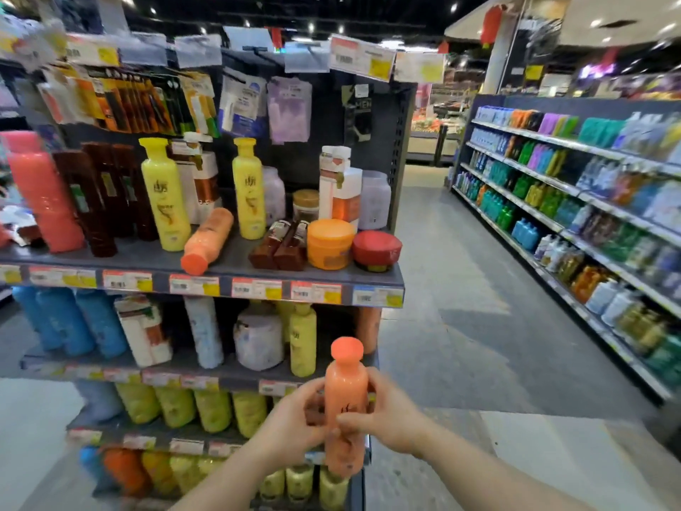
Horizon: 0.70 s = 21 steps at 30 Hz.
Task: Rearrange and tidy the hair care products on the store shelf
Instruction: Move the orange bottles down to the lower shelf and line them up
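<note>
I hold an orange bottle point(346, 396) upright in front of the shelf unit's right end, at the height of the lower shelves. My left hand point(294, 418) grips its left side and my right hand point(387, 414) grips its right side, thumb across the front. On the top shelf point(228, 271) another orange bottle point(208, 241) lies on its side. Near it stand two yellow bottles point(164, 197), dark brown bottles point(99, 197), a pink bottle point(44, 201), an orange jar point(330, 244) and a tilted red jar point(376, 250). Two small brown bottles point(282, 245) lie flat.
Lower shelves carry blue bottles point(70, 322), white bottles point(143, 333), a pale tub point(258, 337) and several yellow bottles point(213, 409). Hanging packets point(147, 101) fill the back panel above. An aisle of grey floor point(442, 289) runs to the right, with a long stocked shelf point(589, 223) beyond.
</note>
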{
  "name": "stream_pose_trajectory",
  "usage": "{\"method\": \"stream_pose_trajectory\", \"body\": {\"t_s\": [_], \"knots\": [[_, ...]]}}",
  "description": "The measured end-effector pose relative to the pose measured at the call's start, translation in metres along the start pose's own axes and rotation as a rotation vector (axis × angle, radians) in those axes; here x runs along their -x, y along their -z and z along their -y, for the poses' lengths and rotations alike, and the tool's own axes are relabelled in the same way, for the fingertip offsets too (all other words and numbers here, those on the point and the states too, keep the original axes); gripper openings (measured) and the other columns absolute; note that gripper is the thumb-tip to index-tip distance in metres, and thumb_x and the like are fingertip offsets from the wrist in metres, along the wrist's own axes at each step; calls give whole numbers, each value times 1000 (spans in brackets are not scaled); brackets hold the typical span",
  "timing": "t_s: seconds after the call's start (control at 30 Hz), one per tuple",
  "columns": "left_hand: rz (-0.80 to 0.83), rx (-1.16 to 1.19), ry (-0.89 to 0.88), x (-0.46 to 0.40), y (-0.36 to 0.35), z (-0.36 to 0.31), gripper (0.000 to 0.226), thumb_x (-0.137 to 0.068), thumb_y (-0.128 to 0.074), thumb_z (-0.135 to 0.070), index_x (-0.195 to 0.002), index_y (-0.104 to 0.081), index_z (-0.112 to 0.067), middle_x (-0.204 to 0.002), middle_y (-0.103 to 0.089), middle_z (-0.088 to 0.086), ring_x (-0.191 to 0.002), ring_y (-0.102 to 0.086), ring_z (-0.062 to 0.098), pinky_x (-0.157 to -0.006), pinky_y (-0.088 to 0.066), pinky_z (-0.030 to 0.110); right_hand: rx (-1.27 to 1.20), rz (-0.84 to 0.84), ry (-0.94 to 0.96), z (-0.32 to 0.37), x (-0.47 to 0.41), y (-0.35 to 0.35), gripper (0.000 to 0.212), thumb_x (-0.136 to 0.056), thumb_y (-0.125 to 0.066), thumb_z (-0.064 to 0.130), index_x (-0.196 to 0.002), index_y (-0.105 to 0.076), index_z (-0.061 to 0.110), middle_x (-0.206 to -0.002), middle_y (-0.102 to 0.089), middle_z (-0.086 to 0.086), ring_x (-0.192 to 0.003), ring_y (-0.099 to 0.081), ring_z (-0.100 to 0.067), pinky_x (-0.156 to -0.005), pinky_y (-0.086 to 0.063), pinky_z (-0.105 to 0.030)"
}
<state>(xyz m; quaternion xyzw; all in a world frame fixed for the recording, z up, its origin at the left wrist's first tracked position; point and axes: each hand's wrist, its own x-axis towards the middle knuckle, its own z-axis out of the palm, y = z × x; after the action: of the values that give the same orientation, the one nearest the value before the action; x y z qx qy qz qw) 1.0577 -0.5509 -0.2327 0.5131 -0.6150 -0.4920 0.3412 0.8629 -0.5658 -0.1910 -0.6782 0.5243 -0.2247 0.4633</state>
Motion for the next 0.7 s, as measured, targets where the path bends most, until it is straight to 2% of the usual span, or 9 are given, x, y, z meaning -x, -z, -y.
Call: {"method": "stream_pose_trajectory", "body": {"t_s": [0.1, 0.17, 0.23, 0.33, 0.47, 0.53, 0.6, 0.63, 0.7], "knots": [[-29, -64, 22, -11, -7, 0, 68, -64, -85, -35, -120, -51, -54, -112, -68, -18, -105, -64, 1, -86, -55, 28, -52, -45, 3, -25, -3, 0, 58, -68, -85, 22, -116, -52, 29, -107, -65, 12, -97, -63, 0, -83, -53, -22], [-44, -133, 22, -22, -4, -3, 66, -68, -82, -35, -112, -46, -68, -115, -63, -29, -108, -57, -11, -87, -51, 19, -80, -90, 4, -34, -13, 2, 59, -68, -85, 24, -115, -50, 36, -110, -63, 16, -99, -61, 1, -83, -52, -21], [-26, -193, -5, -34, -3, -5, 66, -74, -80, -31, -111, -44, -72, -114, -59, -37, -108, -52, -17, -87, -46, 12, -102, -128, -6, -38, -25, 4, 61, -69, -85, 25, -115, -49, 41, -113, -60, 18, -106, -58, -3, -89, -51, -28], [-16, -215, -42, -56, 0, -4, 62, -79, -77, -27, -124, -46, -56, -116, -62, -28, -108, -55, -13, -94, -48, 21, -102, -160, -5, -39, -47, 9, 61, -70, -85, 23, -117, -48, 40, -113, -60, 17, -107, -58, -5, -90, -49, -28], [42, -219, -50, -89, 7, 2, 69, -84, -71, -16, -126, -39, -59, -123, -58, -26, -113, -55, -7, -96, -46, 20, -94, -204, 4, -46, -75, 15, 64, -73, -83, 16, -126, -49, 27, -116, -60, 11, -110, -55, -9, -87, -43, -19], [86, -190, -38, -105, 7, 8, 71, -87, -64, -5, -135, -37, -49, -129, -53, -24, -116, -53, -4, -93, -46, 16, -91, -219, 7, -52, -89, 19, 66, -74, -82, 13, -130, -48, 23, -118, -59, 10, -112, -54, -9, -87, -41, -17], [97, -202, -29, -121, 5, 12, 72, -90, -57, 1, -142, -33, -41, -131, -48, -25, -111, -50, -11, -84, -43, 4, -83, -237, 8, -59, -103, 23, 69, -75, -81, 14, -134, -45, 23, -118, -57, 11, -111, -52, -8, -90, -41, -22], [92, -224, -22, -128, 3, 13, 72, -91, -55, 3, -146, -30, -37, -133, -46, -22, -112, -49, -10, -85, -42, 4, -78, -244, 11, -63, -109, 25, 71, -76, -80, 15, -136, -43, 23, -116, -56, 13, -109, -51, -6, -90, -40, -23], [64, -228, -16, -145, 0, 17, 73, -91, -52, 4, -150, -25, -32, -142, -43, -12, -125, -46, 4, -97, -41, 16, -62, -260, 29, -69, -125, 30, 73, -76, -80, 17, -137, -41, 25, -110, -53, 16, -107, -50, -5, -88, -40, -23]]}}
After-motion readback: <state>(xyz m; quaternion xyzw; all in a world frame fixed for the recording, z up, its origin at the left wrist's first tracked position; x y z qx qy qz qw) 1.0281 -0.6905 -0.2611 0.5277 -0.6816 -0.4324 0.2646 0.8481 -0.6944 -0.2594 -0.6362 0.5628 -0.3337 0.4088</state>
